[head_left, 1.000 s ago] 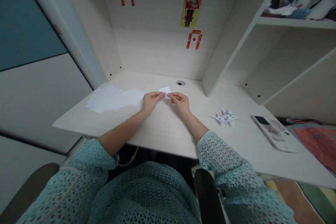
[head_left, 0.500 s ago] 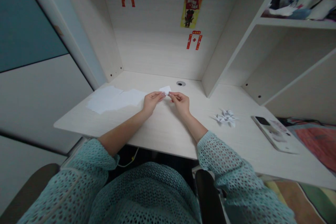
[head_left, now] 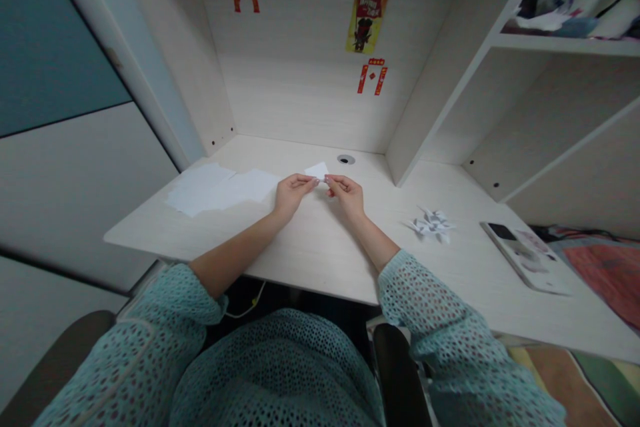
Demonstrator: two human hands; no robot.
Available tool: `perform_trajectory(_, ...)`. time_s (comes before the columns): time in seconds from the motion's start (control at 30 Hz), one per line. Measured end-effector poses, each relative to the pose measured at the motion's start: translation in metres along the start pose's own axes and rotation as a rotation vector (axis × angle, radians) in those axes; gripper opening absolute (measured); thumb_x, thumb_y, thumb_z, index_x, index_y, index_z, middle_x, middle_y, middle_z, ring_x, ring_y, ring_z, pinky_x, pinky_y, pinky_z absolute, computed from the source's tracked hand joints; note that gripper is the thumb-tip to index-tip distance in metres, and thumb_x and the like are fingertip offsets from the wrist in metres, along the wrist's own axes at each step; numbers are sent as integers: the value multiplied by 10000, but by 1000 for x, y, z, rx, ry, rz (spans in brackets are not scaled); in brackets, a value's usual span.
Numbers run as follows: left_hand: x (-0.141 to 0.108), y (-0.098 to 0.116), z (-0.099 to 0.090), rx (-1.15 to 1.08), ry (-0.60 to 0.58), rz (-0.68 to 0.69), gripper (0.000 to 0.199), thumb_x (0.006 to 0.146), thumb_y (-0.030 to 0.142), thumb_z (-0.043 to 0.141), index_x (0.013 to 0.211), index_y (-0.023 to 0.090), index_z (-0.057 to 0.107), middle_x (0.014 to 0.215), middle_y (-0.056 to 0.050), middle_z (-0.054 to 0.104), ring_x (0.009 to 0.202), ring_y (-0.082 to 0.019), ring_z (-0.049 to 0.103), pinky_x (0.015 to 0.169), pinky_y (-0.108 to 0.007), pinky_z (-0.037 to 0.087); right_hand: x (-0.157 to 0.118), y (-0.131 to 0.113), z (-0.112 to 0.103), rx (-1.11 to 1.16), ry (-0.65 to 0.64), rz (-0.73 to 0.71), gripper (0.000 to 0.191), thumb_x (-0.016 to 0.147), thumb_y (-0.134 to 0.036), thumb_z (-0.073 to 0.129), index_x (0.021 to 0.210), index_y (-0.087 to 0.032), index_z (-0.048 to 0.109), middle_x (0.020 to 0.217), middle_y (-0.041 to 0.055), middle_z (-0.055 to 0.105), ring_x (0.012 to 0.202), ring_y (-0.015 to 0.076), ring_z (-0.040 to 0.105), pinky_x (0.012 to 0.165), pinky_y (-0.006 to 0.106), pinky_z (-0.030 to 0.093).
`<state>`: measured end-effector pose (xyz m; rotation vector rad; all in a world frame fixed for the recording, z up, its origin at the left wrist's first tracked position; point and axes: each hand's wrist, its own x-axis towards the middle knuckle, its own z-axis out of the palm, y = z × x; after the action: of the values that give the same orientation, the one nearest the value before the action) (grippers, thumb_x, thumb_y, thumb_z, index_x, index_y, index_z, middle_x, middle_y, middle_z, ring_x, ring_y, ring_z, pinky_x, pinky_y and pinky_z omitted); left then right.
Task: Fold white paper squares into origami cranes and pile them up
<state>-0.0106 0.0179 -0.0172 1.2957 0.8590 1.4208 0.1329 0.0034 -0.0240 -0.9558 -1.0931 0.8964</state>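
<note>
- Along the desk's [head_left: 310, 253] front edge, nearest: dark chair armrest [head_left: 400, 367] below the edge; both forearms reach in over it, right sleeve [head_left: 450, 320] openwork teal knit.
- Right part of desk, inward of front edge: white phone-like slab [head_left: 530, 263], lying flat, dark panel at one corner.
- Left of slab, well clear of front edge: clump of folded white pieces [head_left: 431, 227], pointed ends; bunched too closely to count.
- Beyond desk centre, toward rear edge: left hand [head_left: 290, 195] pinching the near side of a small white paper [head_left: 317, 170], thumb against fingers.
- Right hand [head_left: 349, 195], just beside it: likewise pinched on the near side; fingertips of both hands almost meet. Paper's flat part shows beyond them, toward rear edge. Crease detail too small to read.
- Beside desk's left edge: loose white sheets [head_left: 210, 190], overlapping, flat, apart from both hands.
- Near rear edge, right of paper: round cable hole [head_left: 346, 159].
- Progress (judged): clump looks like completed folds; held paper seems partway, much of it flat; sheets at left appear unfolded, so more could remain. Exact stage of this fold cannot be told.
</note>
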Motion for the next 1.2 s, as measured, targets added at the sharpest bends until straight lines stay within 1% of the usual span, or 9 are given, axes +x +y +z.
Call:
perform_trajectory(0.13,0,-1,0,15,14,14,257,607,336,758,758,154,656,786,-38,686,759,-150,633,784,-306,497,0,0,-1,-28,-16,2,350,621,-447,707,851,-183,704,688,21,690,513,107,567,548,255,479)
perform_trajectory(0.27,0,0,0,32,20,28,253,612,341,753,754,155,656,780,-40,687,762,-154,633,779,-307,498,0,-1,-2,-15,-39,3,362,608,-440,721,865,-186,704,753,37,708,539,121,596,580,275,506)
perform_trajectory(0.43,1,-3,-1,41,5,41,253,607,335,759,749,152,658,782,-40,688,758,-153,636,775,-300,499,0,-1,-2,-20,-26,14,371,597,-439,728,862,-180,708,772,47,714,554,131,615,601,286,516)
perform_trajectory(0.5,1,-5,-1,7,-5,19,261,613,339,754,763,150,655,788,-42,688,774,-157,642,797,-310,500,0,-1,-2,-20,-14,29,378,588,-436,733,863,-177,710,778,50,717,545,126,609,606,287,515)
perform_trajectory(0.63,1,-7,-2,-131,-40,-48,270,636,341,738,798,148,641,829,-50,689,821,-163,657,864,-333,489,2,2,-3,13,4,64,372,574,-406,748,867,-179,716,761,45,718,535,115,601,593,272,498)
perform_trajectory(0.7,0,-7,-1,-151,-44,-68,273,639,340,738,804,145,639,829,-54,687,824,-165,661,880,-339,484,2,3,-3,24,1,81,367,570,-390,753,868,-180,719,752,44,719,542,116,604,592,267,490)
perform_trajectory(0.93,-4,-2,3,-107,21,-55,285,657,350,725,820,140,623,847,-63,685,827,-174,666,871,-345,493,1,2,-2,-5,-10,99,387,569,-396,747,886,-175,719,775,55,724,555,123,608,599,271,486)
perform_trajectory(1.2,-5,-1,6,-71,39,-23,283,685,364,704,825,141,600,815,-53,680,803,-169,669,846,-339,505,2,4,-2,21,-17,91,346,575,-372,741,860,-177,725,782,53,725,544,116,601,590,266,482)
